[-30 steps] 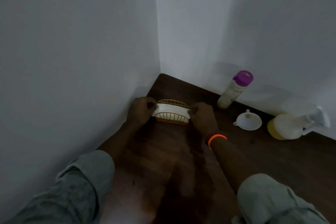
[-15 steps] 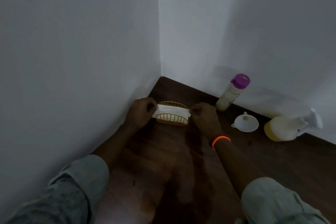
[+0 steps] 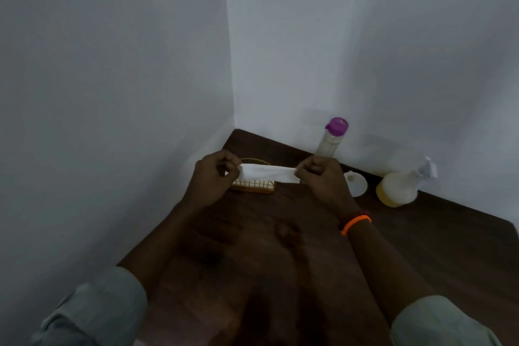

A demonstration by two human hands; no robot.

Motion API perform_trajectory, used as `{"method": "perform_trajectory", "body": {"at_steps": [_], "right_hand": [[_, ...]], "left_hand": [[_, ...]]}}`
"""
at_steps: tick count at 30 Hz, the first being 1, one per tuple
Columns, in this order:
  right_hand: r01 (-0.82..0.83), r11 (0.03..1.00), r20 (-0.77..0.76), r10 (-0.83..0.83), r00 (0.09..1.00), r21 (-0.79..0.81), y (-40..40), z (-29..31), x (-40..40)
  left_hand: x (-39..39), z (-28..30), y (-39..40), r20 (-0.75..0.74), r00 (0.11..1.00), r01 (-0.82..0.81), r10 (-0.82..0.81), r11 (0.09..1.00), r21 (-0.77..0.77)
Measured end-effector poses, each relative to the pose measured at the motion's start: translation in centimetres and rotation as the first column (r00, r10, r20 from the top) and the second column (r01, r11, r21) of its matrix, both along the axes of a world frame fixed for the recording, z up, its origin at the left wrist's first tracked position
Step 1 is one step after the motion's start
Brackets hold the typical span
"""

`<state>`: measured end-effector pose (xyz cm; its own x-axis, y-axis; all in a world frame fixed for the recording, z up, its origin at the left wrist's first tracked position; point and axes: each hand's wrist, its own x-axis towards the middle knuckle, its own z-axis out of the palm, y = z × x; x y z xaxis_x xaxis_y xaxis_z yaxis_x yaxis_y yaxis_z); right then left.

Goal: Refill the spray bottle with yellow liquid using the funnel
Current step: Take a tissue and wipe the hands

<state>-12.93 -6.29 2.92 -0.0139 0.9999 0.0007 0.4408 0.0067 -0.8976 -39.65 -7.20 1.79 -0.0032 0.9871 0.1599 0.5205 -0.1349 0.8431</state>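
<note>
The single view comes from a camera worn on the person's head, looking forward and down into the corner where two white walls (image 3: 140, 64) meet a dark wooden table (image 3: 421, 247). It sits close above the forearms, whose sleeves fill the bottom corners, and the wide lens bends the table's edges. No second view shares the scene.

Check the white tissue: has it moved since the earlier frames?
Yes. The white tissue, pinched by the left hand and right hand, has risen out of the yellow wire basket, which stays on the table.
</note>
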Motion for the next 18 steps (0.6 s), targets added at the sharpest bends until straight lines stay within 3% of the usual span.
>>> {"method": "perform_trajectory", "body": {"at_steps": [5, 10, 14, 18], "right_hand": [[0.061, 0.99, -0.233, -0.09, 0.968, -0.129, -4.9, 0.8, 2.6], [0.079, 0.969, -0.264, -0.141, 0.954, -0.233, -9.9, -0.3, 5.3], [0.027, 0.937, -0.32, -0.146, 0.936, -0.348, -12.9, -1.5, 7.3], [-0.083, 0.941, -0.169, 0.028, 0.985, -0.329, -15.6, -2.8, 9.2]], "left_hand": [[3.5, -0.2, -4.7, 0.355, 0.927, -0.028, 0.125, 0.963, -0.266], [6.8, -0.4, -9.3, 0.589, 0.786, 0.126, 0.19, 0.882, -0.454], [8.8, -0.3, -11.8, 0.551, 0.824, 0.167, 0.131, 0.874, -0.457], [10.2, 0.2, -13.1, 0.281, 0.958, 0.148, -0.056, 0.937, -0.316]]}}
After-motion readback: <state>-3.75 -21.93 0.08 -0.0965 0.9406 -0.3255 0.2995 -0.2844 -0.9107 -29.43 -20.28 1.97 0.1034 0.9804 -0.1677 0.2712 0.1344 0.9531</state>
